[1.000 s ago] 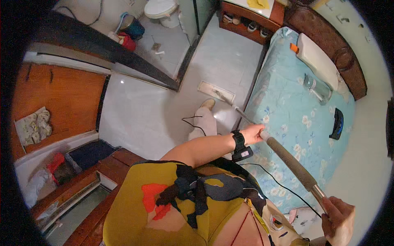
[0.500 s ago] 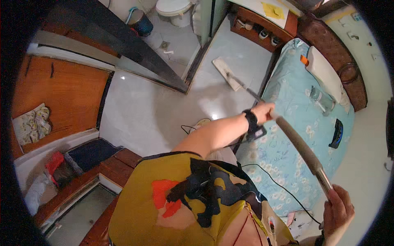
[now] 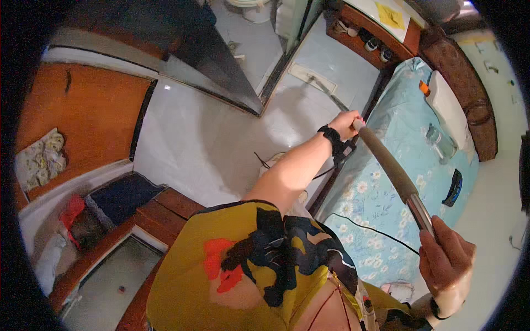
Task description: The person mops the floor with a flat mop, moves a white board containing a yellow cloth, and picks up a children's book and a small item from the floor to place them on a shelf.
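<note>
A flat mop with a long handle (image 3: 386,160) runs slantwise across the view. Its pale rectangular mop head (image 3: 302,74) lies flat on the light tiled floor, between the bathroom doorway and the bed. My left hand (image 3: 345,124), with a black band on the wrist, is closed round the handle partway down, below the grey-brown grip sleeve. Toward the handle's upper end, my right hand (image 3: 448,259) grips the bare metal part at the lower right. A small dark device (image 3: 344,152) hangs by my left wrist.
On the right is the bed (image 3: 381,193) with a blue floral cover, a pillow (image 3: 445,102) and a clear bottle (image 3: 440,143). A shoe cabinet (image 3: 359,41) stands at the far end. A dark door frame (image 3: 259,105) juts in; a black cable (image 3: 375,227) crosses the bed.
The mop head has slid farther away and turned more crosswise. My left hand has moved forward with the handle, and my right hand has shifted slightly up and left. The view has tilted a little.
</note>
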`<state>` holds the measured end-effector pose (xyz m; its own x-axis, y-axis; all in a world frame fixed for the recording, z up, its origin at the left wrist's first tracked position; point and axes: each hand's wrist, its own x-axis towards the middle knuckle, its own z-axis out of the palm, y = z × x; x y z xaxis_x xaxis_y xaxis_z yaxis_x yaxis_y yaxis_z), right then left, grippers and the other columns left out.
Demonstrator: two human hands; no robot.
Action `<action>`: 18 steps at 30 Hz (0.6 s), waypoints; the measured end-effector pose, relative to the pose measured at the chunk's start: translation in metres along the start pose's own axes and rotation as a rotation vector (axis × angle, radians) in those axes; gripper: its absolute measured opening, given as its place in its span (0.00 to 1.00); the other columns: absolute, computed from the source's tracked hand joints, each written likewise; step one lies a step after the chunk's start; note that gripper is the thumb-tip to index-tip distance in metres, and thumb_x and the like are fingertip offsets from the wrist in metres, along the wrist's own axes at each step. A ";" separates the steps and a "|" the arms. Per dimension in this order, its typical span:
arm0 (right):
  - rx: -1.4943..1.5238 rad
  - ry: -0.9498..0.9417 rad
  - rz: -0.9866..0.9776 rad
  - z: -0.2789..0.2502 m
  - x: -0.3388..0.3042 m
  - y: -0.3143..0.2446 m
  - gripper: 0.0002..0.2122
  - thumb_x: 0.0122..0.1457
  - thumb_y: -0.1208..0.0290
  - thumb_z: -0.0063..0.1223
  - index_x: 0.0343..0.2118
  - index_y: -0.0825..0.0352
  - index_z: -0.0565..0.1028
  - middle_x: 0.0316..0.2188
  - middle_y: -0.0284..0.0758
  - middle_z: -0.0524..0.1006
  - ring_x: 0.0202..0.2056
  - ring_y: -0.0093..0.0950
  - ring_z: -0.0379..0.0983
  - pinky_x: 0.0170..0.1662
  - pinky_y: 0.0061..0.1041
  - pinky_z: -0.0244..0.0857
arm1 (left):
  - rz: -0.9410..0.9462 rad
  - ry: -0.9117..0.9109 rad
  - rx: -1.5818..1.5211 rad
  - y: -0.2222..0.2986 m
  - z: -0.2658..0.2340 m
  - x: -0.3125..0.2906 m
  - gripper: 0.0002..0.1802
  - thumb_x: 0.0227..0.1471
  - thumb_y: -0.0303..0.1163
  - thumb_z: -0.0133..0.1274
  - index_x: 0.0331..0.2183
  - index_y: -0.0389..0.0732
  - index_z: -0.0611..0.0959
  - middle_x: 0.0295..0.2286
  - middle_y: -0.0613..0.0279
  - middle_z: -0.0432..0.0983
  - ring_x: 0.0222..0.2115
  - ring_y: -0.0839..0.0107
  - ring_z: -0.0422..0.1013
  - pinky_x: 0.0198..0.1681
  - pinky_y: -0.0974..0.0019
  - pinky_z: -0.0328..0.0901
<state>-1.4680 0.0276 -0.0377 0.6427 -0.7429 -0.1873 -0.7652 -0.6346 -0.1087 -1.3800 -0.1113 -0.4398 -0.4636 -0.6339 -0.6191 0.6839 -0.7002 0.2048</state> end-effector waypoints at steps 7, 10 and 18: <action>0.011 -0.017 -0.192 -0.021 -0.065 -0.010 0.12 0.32 0.82 0.55 0.26 0.71 0.73 0.28 0.49 0.73 0.21 0.34 0.71 0.24 0.27 0.64 | 0.360 -0.171 0.434 -0.068 -0.020 -0.080 0.06 0.45 0.29 0.45 0.23 0.37 0.71 0.21 0.62 0.65 0.25 0.73 0.64 0.26 0.71 0.61; 0.001 -0.096 -0.204 -0.022 -0.108 -0.015 0.13 0.31 0.81 0.56 0.27 0.70 0.73 0.30 0.48 0.72 0.18 0.31 0.69 0.24 0.25 0.62 | 0.048 0.010 -0.258 -0.107 -0.022 -0.094 0.04 0.45 0.25 0.44 0.22 0.34 0.69 0.21 0.57 0.66 0.24 0.68 0.66 0.27 0.68 0.64; 0.070 -0.164 -0.294 -0.011 -0.211 -0.016 0.14 0.33 0.77 0.56 0.29 0.69 0.72 0.30 0.46 0.72 0.18 0.30 0.69 0.23 0.25 0.61 | 0.056 0.048 -0.417 -0.219 -0.045 -0.140 0.05 0.45 0.22 0.44 0.27 0.34 0.67 0.25 0.57 0.64 0.27 0.66 0.64 0.33 0.64 0.65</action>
<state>-1.5916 0.1922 0.0141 0.8258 -0.4825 -0.2920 -0.5525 -0.7960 -0.2473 -1.4398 0.1458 -0.4317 -0.3989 -0.6443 -0.6525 0.8815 -0.4656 -0.0791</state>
